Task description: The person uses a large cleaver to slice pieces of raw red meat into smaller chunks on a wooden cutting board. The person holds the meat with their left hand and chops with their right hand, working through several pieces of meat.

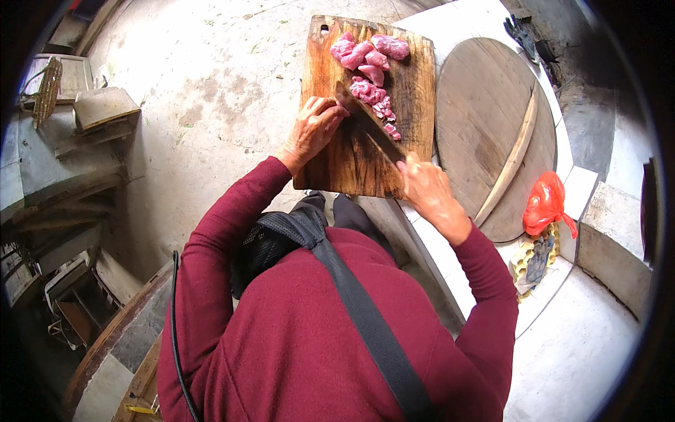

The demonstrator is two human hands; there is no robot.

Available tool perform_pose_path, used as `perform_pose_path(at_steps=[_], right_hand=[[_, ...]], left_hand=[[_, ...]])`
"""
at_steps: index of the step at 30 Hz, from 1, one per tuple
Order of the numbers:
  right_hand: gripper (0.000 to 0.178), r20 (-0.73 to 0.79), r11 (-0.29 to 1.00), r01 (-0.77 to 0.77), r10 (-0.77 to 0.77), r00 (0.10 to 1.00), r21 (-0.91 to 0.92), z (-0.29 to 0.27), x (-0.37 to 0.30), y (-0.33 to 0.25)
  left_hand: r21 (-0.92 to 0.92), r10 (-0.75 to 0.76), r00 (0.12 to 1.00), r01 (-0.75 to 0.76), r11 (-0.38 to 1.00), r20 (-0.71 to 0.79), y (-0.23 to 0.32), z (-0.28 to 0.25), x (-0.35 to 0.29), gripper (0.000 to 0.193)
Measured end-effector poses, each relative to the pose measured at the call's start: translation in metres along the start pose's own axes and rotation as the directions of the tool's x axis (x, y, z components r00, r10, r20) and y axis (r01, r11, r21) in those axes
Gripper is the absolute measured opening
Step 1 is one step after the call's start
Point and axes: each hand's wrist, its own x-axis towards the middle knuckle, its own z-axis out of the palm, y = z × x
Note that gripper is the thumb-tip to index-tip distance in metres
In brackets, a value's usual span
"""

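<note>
A wooden cutting board lies in front of me. Raw pink meat rests on its far half, in several large chunks with a trail of small cut pieces running nearer to me. My right hand grips a knife at its near end; the dark blade slants up and left across the board beside the small pieces. At the board's left edge is my left hand, fingers bent and drawn together. Its fingertips meet the blade near the tip; whether they pinch anything is hidden.
Right of the board, a round wooden lid with a curved handle lies on a white tiled counter. A red plastic bag and a dark glove sit beyond it. Wooden stools stand at the left on the concrete floor.
</note>
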Motion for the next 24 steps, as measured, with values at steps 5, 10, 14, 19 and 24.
perform_pose_path(at_steps=[5, 10, 14, 19, 24], right_hand=[[0.009, 0.122, 0.983, -0.150, 0.163, 0.979, -0.107, -0.009, -0.008, -0.006], [0.008, -0.099, 0.987, 0.130, -0.139, 0.985, -0.090, 0.011, -0.004, 0.002], [0.013, -0.032, 0.995, 0.072, -0.070, 0.997, 0.076, 0.023, 0.051, -0.010], [0.013, -0.316, 0.963, 0.265, -0.268, 0.910, -0.056, 0.029, 0.045, -0.010], [0.013, 0.105, 0.996, -0.091, 0.090, 0.990, 0.004, -0.006, 0.005, 0.004]], left_hand=[[0.002, -0.044, 0.999, 0.044, 0.999, 0.029, -0.002, 0.003, -0.003, 0.015], [0.016, -0.064, 0.997, 0.064, 0.998, 0.037, 0.002, 0.000, -0.001, 0.016], [-0.003, -0.046, 0.999, 0.046, 0.999, 0.023, -0.001, 0.005, -0.004, 0.017], [-0.014, -0.039, 0.999, 0.038, 0.999, -0.008, 0.002, 0.003, -0.002, 0.015], [-0.027, -0.038, 0.999, 0.038, 0.999, 0.014, 0.000, 0.001, -0.003, 0.011]])
